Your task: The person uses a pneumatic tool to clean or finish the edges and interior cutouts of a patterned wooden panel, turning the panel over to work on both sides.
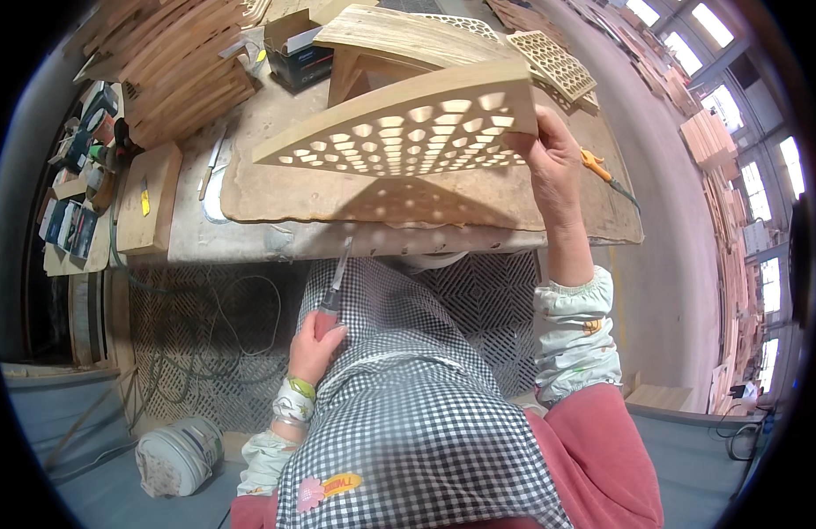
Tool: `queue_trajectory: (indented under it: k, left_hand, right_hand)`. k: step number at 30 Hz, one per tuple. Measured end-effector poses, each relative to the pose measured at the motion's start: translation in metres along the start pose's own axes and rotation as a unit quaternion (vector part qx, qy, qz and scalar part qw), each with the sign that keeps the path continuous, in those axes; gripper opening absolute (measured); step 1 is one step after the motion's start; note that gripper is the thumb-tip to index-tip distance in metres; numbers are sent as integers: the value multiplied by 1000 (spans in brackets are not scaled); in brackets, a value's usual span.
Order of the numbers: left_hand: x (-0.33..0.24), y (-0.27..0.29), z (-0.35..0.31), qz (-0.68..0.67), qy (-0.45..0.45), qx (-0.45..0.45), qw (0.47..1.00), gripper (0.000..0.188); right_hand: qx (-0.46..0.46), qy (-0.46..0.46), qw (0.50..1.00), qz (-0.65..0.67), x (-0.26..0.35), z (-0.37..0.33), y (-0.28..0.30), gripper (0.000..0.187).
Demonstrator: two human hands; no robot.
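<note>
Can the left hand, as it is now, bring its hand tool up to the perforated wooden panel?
Probably yes: the left hand holds the hand tool pointing up, and nothing stands between its tip and the perforated wooden panel held by the right hand.

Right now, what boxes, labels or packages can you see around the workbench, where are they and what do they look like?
Open cardboard box: back of the bench, dark printed sides, brown flaps up.
Small flat packs: left shelf, dark blue and white.
Yellow sticker: on wooden block, left bench edge.
Patch: apron, yellow and red.

The person is wearing a black-and-white checked apron [408,414], red sleeves [593,458] and pale flowery arm covers [574,331] ending just behind each wrist.
</note>
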State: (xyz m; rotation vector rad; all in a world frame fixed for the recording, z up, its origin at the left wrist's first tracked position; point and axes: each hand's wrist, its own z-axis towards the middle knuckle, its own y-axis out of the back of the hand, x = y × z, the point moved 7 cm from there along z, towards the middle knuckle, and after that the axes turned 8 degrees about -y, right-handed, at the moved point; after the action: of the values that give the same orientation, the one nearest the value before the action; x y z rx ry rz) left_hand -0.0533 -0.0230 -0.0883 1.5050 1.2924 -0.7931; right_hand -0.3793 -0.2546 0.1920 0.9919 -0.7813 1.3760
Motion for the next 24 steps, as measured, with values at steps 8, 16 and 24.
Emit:
queue_trajectory:
  k: [8,16,24]
  left_hand:
    - [4,0,0,3,-2,5,1000,62]
    - [3,2,-1,44,-33,-24,998,74]
    - [-38,13,-18,68,-101,-6,993,78]
  right_hand:
    - [-13,70,974,-213,45,9,-25,24]
    - [-8,157,892,-424,54,23,-74,26]
    - [48,201,808,-552,49,12,-54,35]
